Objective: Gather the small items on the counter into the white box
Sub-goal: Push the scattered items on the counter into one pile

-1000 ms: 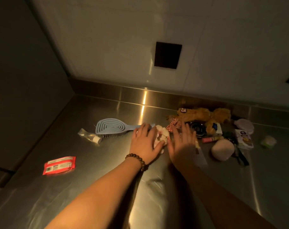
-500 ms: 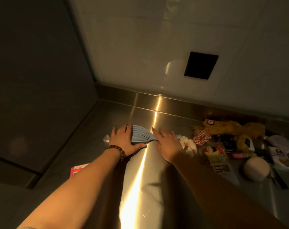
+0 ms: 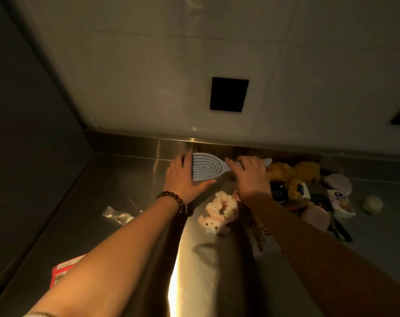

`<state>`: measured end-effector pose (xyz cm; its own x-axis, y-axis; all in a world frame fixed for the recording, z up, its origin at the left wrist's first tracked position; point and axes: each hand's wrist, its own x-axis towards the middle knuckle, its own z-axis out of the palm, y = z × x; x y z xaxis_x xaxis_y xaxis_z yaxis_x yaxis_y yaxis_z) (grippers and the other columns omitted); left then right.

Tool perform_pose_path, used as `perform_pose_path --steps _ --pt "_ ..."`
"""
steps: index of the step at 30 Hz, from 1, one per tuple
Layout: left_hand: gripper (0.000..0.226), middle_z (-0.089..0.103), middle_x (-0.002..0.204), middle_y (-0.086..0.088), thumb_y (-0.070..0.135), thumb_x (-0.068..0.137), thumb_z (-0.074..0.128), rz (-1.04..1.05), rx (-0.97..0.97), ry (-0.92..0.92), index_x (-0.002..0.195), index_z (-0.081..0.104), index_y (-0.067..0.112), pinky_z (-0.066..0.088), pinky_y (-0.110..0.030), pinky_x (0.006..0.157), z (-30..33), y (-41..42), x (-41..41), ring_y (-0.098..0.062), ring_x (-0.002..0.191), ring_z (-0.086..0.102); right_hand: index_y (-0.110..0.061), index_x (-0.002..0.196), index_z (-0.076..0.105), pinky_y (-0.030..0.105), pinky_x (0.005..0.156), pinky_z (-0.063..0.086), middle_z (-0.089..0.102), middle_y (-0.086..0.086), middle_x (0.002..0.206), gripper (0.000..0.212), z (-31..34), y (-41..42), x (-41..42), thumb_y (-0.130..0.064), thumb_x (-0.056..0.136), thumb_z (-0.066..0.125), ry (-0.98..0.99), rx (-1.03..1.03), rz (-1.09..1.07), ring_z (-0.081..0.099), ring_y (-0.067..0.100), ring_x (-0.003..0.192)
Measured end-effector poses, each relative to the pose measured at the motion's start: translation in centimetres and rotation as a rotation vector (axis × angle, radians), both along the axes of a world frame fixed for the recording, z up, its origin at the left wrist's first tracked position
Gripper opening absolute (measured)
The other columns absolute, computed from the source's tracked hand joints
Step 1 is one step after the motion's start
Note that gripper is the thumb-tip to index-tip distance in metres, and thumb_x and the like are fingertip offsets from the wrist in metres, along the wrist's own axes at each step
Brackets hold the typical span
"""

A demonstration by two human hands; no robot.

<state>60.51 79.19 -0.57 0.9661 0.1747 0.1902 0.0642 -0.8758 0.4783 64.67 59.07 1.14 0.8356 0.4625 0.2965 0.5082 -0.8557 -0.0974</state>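
Head view: pale blue oval plastic hairbrush [image 3: 204, 167] has come up off the steel table [image 3: 125, 179], left hand [image 3: 183, 177] curled round its head, right hand [image 3: 249, 177] gripping the handle. A second ago both hands were on the cream plush scrunchie [image 3: 219, 212], now lying loose just below the brush. No white box shows, so the drop-off spot can't be judged yet.

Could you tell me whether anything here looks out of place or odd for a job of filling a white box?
Yes: no white box is in view. Both hands, left hand and right hand, hold the blue hairbrush up off the steel counter, with nowhere visible to drop it.
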Motion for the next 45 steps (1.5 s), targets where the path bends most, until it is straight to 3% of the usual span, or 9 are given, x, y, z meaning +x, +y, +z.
perform_pose_path --steps 5,11,13,16,19,24,33,41,45 --pt "0.1 0.027 0.144 -0.012 0.072 0.071 0.053 -0.12 0.038 0.032 0.144 0.02 0.012 0.028 -0.042 0.109 -0.6 -7.4 2.7 -0.029 0.13 0.027 -0.009 0.118 0.064 0.046 0.085 0.044 0.063 0.019 0.098 0.05 -0.5 -7.1 0.5 -0.039 0.078 0.059 -0.032 -0.006 -0.086 0.058 0.039 0.092" --pt "0.08 0.015 0.152 -0.013 0.055 0.086 0.049 -0.097 -0.122 0.147 0.145 0.018 0.01 0.019 -0.037 0.114 -3.2 -12.1 4.7 -0.029 0.137 0.016 -0.012 0.105 0.07 0.04 0.077 0.05 0.066 0.015 0.09 0.047 -1.9 -9.3 0.7 -0.017 0.06 0.08 0.028 -0.114 -0.206 0.061 0.035 0.083" --pt "0.08 0.007 0.155 -0.012 0.054 0.089 0.045 -0.099 -0.126 0.195 0.147 0.011 0.01 0.011 -0.035 0.114 -3.6 -12.5 5.2 -0.028 0.141 0.006 -0.01 0.114 0.065 0.048 0.092 0.045 0.065 0.018 0.101 0.054 -2.6 -9.6 1.1 -0.02 0.063 0.078 0.086 -0.176 -0.2 0.061 0.036 0.094" --pt "0.087 -0.002 0.157 -0.011 0.062 0.087 0.039 -0.133 -0.053 0.236 0.148 0.003 0.012 0.003 -0.034 0.113 -3.7 -12.1 5.5 -0.027 0.142 -0.004 -0.01 0.138 0.044 0.056 0.113 0.013 0.048 0.021 0.137 0.058 -3.0 -9.8 1.2 -0.023 0.083 0.056 0.133 -0.205 -0.181 0.042 0.035 0.128" --pt "0.095 -0.004 0.157 -0.01 0.071 0.082 0.035 -0.161 0.006 0.216 0.148 0.0 0.013 0.0 -0.036 0.113 -3.1 -11.2 4.7 -0.025 0.143 -0.007 -0.01 0.138 0.045 0.057 0.114 0.016 0.046 0.019 0.141 0.052 -2.6 -9.0 0.3 -0.017 0.087 0.045 0.085 -0.08 -0.194 0.036 0.033 0.135" --pt "0.09 0.004 0.157 -0.007 0.071 0.082 0.032 -0.084 0.032 0.136 0.148 0.006 0.016 0.003 -0.039 0.116 -1.4 -7.0 1.2 -0.022 0.143 -0.002 -0.021 0.147 0.026 0.045 0.118 -0.003 0.019 0.007 0.157 0.051 -0.9 -4.1 -0.7 -0.034 0.098 0.034 0.177 0.079 -0.114 0.008 0.022 0.146" --pt "0.082 0.019 0.154 -0.007 0.064 0.081 0.041 0.271 0.11 0.146 0.146 0.018 0.019 0.011 -0.041 0.116 -1.0 8.5 -13.3 -0.023 0.143 0.008 -0.032 0.146 0.022 0.046 0.118 0.005 0.014 0.004 0.158 0.052 -2.8 11.6 -8.3 -0.044 0.097 0.032 0.293 0.008 0.256 0.003 0.022 0.146" --pt "0.106 -0.006 0.157 0.0 0.093 0.061 0.022 0.439 0.132 0.279 0.146 -0.005 0.035 -0.003 -0.045 0.115 -3.2 14.2 -25.3 -0.02 0.142 -0.014 -0.046 0.146 0.007 0.058 0.114 0.009 -0.004 0.001 0.16 0.06 -4.3 20.7 -12.1 -0.053 0.093 0.035 0.351 -0.165 0.437 -0.006 0.032 0.145" --pt "0.107 -0.014 0.156 0.0 0.093 0.061 0.024 0.402 0.128 0.358 0.145 -0.01 0.037 -0.01 -0.044 0.113 -4.9 14.1 -27.7 -0.02 0.138 -0.023 -0.046 0.145 -0.003 0.057 0.114 0.006 -0.012 -0.001 0.159 0.061 -5.9 22.1 -12.9 -0.052 0.095 0.031 0.388 -0.273 0.483 -0.011 0.033 0.145"
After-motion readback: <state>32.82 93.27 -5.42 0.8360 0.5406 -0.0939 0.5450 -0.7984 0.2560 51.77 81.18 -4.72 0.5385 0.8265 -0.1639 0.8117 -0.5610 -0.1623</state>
